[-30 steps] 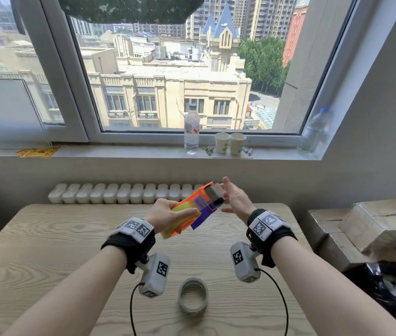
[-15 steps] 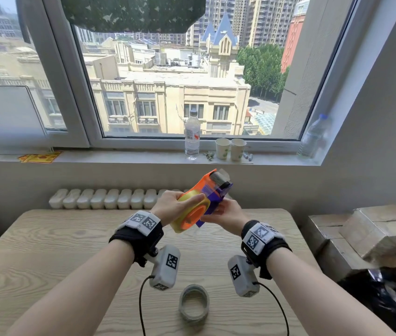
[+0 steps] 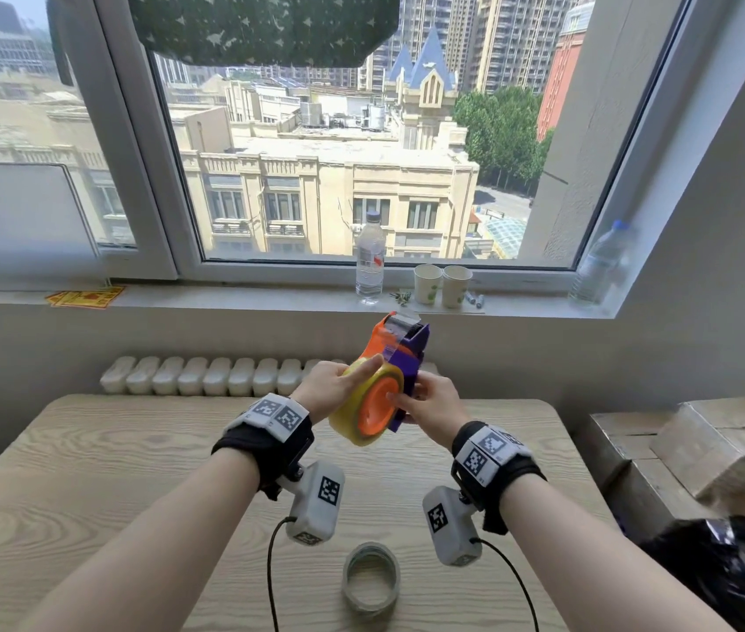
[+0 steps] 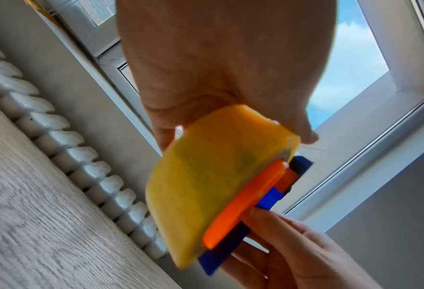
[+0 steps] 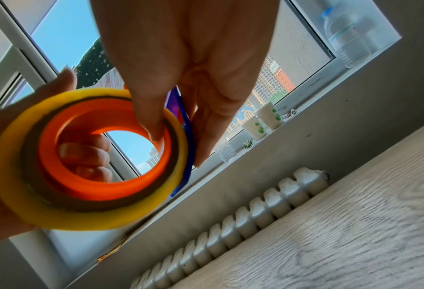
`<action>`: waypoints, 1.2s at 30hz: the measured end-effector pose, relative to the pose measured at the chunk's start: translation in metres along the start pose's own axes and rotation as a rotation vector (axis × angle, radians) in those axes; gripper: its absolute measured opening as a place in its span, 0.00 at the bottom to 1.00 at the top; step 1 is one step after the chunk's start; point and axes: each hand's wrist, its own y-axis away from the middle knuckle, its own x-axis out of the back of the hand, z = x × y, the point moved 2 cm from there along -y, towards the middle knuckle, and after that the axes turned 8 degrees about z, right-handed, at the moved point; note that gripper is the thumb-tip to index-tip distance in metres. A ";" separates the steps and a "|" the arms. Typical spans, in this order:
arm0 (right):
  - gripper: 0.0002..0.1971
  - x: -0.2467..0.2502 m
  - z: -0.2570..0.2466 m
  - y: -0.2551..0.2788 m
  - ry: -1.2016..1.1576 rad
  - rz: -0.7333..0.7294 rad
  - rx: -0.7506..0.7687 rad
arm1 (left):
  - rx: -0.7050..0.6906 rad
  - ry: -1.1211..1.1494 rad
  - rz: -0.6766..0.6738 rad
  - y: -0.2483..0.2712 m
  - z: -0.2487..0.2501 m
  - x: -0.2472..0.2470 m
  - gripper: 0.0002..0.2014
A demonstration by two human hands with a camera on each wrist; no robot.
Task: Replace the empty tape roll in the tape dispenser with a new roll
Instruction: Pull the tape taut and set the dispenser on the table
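Note:
Both hands hold the orange and purple tape dispenser point(image 3: 407, 358) up over the table. A new yellow tape roll point(image 3: 352, 417) sits on its orange hub point(image 3: 377, 405). My left hand point(image 3: 343, 385) grips the roll's outer face, thumb on top; its fingers point(image 5: 84, 154) show through the hub point(image 5: 102, 187). My right hand point(image 3: 411, 403) pinches the purple frame, thumb inside the hub rim and fingers point(image 4: 292, 244) behind the blue plate point(image 4: 223, 248). A clear tape strip point(image 3: 400, 330) runs over the dispenser's head. The empty roll point(image 3: 370, 581) lies flat on the table near me.
The wooden table point(image 3: 110, 472) stands against a white radiator point(image 3: 224, 376). On the sill are a water bottle point(image 3: 369, 262), two paper cups point(image 3: 441, 285) and a second bottle point(image 3: 598, 266). Cardboard boxes point(image 3: 703, 444) and a black bag point(image 3: 726, 577) lie to the right.
The dispenser has tipped upright and come closer. My right hand left the dispenser's head and now pinches the frame beside the hub. The left hand kept its grip on the roll.

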 end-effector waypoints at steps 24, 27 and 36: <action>0.14 0.030 0.114 0.009 0.555 0.105 -0.328 | 0.136 -0.266 -0.131 -0.018 -0.102 -0.093 0.26; 0.12 0.034 0.138 0.010 0.601 0.069 -0.392 | 0.211 -0.264 -0.163 -0.022 -0.125 -0.113 0.18; 0.12 0.035 0.200 0.009 0.698 0.004 -0.520 | 0.309 -0.310 -0.303 -0.027 -0.170 -0.158 0.19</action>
